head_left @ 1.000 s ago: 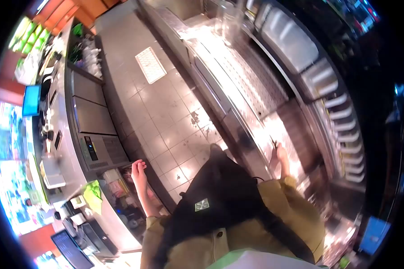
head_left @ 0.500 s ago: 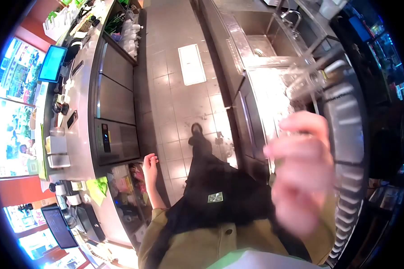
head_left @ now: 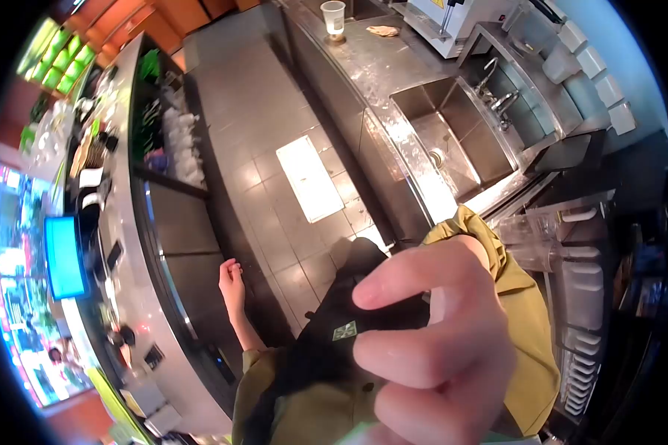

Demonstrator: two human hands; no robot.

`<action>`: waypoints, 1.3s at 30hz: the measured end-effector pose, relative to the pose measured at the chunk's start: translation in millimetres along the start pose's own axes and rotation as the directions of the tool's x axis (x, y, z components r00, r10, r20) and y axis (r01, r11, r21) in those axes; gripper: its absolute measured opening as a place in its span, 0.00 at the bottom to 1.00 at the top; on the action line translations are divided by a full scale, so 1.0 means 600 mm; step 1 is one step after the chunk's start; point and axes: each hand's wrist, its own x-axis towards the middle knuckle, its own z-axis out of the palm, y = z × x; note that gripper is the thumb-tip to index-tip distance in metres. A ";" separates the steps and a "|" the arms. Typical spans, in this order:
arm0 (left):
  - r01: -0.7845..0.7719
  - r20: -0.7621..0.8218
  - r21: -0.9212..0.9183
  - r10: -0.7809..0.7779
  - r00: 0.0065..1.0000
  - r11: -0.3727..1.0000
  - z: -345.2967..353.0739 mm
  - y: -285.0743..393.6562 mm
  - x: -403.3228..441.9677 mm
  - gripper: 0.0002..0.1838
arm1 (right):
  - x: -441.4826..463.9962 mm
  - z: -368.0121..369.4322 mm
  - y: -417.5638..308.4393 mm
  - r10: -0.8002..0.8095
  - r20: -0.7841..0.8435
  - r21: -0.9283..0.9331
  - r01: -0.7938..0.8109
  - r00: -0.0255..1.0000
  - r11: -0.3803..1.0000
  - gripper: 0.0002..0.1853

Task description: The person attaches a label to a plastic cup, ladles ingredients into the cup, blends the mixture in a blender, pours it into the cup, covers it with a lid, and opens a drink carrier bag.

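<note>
My right hand (head_left: 445, 341) is raised large and close to the camera. Its fingers are bent with gaps between them, and nothing shows in its grasp. Behind it is the olive sleeve (head_left: 523, 326). On the other side, my left hand (head_left: 231, 280) hangs low beside the dark counter front (head_left: 189, 278), its fingers loosely bent and holding nothing visible. A black apron (head_left: 304, 371) with a small green-and-white patch (head_left: 344, 331) covers my front. The steel sink (head_left: 453, 141) with its taps (head_left: 497, 100) lies ahead of my right hand, apart from it.
A tiled floor (head_left: 263, 193) with a pale rectangular panel (head_left: 309, 178) runs between two counters. On the right are a plastic cup (head_left: 334, 18), a white machine (head_left: 453, 22) and stacked clear containers (head_left: 579, 274). A lit screen (head_left: 65, 256) stands on the left counter.
My view has moved forward along the aisle, bringing the sink and white machine nearer. My right hand has come closer to the camera and is sharper. The left still hangs low.
</note>
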 end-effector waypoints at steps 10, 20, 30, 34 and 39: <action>-0.047 0.164 -0.084 0.060 0.985 0.995 0.178 0.086 0.594 0.12 | 0.006 -0.107 0.643 0.327 0.081 -0.115 -0.317 0.941 0.941 0.06; 0.044 0.049 0.063 -0.048 0.998 0.997 0.200 0.213 0.962 0.12 | -0.368 -0.238 1.433 0.623 -0.411 -0.461 -0.741 0.666 0.488 0.37; -0.151 0.259 0.189 0.099 0.961 0.970 0.288 0.224 1.372 0.15 | -0.312 -0.157 1.478 0.561 -0.764 -0.345 -0.936 0.318 0.061 0.39; -0.187 0.334 0.187 0.117 0.935 0.964 0.329 0.309 1.467 0.14 | -0.296 -0.149 1.484 0.522 -0.820 -0.290 -0.957 0.237 -0.022 0.34; -0.206 0.452 0.196 0.098 0.886 0.959 0.427 0.321 1.547 0.17 | -0.285 -0.164 1.465 0.449 -0.881 -0.204 -0.976 0.147 -0.079 0.29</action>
